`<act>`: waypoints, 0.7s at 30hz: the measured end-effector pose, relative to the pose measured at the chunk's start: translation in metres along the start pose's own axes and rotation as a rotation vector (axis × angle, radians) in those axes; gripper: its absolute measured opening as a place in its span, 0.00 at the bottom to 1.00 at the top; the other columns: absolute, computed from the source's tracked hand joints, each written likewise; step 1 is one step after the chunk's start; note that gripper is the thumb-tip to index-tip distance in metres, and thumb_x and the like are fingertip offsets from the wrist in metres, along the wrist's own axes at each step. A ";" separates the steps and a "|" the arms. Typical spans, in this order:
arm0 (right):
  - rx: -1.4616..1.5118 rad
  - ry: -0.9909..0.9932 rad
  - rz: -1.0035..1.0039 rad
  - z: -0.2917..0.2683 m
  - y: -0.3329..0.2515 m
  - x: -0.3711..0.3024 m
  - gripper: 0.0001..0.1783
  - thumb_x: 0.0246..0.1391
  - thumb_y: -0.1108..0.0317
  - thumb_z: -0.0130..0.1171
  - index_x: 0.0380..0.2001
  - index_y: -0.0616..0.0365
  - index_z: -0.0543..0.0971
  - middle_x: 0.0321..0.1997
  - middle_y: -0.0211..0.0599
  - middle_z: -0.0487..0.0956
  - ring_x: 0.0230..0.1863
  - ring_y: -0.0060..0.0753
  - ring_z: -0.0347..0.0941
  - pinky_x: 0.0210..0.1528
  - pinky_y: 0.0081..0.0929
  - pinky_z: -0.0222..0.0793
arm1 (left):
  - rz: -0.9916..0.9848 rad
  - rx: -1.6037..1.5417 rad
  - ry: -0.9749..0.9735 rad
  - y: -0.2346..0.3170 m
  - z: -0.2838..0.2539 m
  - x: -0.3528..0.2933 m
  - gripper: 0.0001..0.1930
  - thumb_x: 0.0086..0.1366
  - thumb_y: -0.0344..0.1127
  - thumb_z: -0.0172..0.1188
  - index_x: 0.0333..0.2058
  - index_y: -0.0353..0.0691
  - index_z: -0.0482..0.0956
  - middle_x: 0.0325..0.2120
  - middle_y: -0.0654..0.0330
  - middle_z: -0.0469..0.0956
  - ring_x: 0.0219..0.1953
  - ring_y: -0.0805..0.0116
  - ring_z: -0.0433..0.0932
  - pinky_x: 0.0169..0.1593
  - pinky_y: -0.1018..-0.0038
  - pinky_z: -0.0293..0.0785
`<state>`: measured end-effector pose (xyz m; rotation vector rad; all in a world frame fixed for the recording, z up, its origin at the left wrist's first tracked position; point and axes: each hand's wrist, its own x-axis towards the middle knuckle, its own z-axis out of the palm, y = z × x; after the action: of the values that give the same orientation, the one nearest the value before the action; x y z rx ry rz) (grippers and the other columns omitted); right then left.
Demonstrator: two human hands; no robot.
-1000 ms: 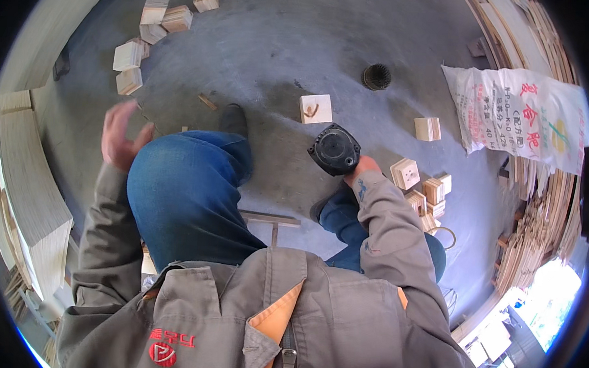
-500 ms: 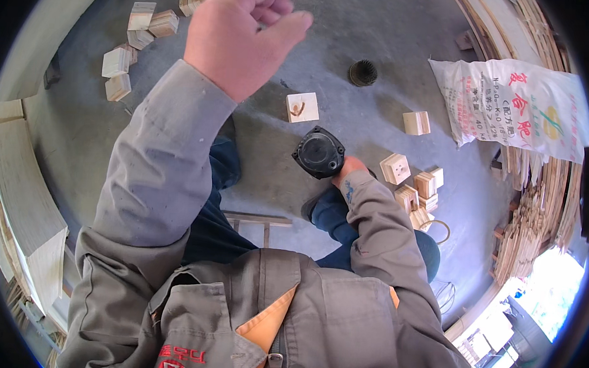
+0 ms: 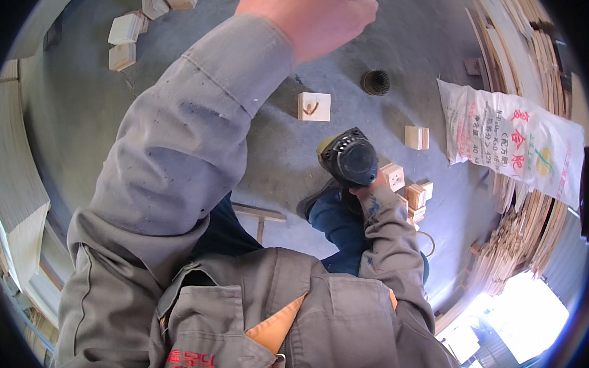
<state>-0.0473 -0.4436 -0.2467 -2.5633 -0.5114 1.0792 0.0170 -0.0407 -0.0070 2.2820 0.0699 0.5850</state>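
My right hand is closed around a nail gun with a black vented cap and a yellow-green body, held above my knee. My left hand is stretched forward at the top of the view. Its thumb side points right, while the other fingers are cut off or hidden. Between the hands, a pale square wood block with a brown mark lies on the floor. Beyond it stands a dark round nail coil. Another layered block sits to the right.
Several wood blocks form a curved row at the far left. More blocks sit beside my right forearm. A white printed sack rests by stacked timber strips on the right. Pale boards line the left side.
My left hand has moved right and farther forward, partly out of view. The nail gun has shifted right and tilted, so its yellow-green body now shows.
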 end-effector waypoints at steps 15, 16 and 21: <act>0.400 -0.039 0.024 -0.053 -0.032 0.063 0.44 0.45 0.44 0.68 0.67 0.41 0.70 0.69 0.33 0.71 0.74 0.41 0.57 0.78 0.42 0.46 | -0.046 -0.016 0.148 -0.012 -0.037 0.003 0.15 0.57 0.39 0.62 0.33 0.30 0.80 0.34 0.41 0.82 0.43 0.42 0.80 0.49 0.56 0.76; 0.474 -0.041 0.052 -0.053 -0.038 0.068 0.45 0.46 0.42 0.67 0.67 0.41 0.70 0.70 0.33 0.70 0.75 0.41 0.56 0.79 0.42 0.44 | -0.040 -0.003 0.153 -0.015 -0.039 0.002 0.14 0.57 0.39 0.62 0.33 0.30 0.80 0.34 0.41 0.82 0.42 0.42 0.80 0.49 0.56 0.76; 1.430 0.172 0.137 -0.021 0.062 0.112 0.46 0.38 0.54 0.70 0.66 0.43 0.71 0.69 0.33 0.72 0.73 0.42 0.60 0.77 0.39 0.51 | -0.035 -0.058 0.105 -0.005 -0.047 0.003 0.14 0.58 0.38 0.62 0.31 0.29 0.80 0.32 0.41 0.81 0.40 0.42 0.81 0.48 0.55 0.77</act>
<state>0.0534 -0.4528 -0.3282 -1.3615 0.4050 0.7566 -0.0003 -0.0046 0.0191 2.1892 0.1424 0.6789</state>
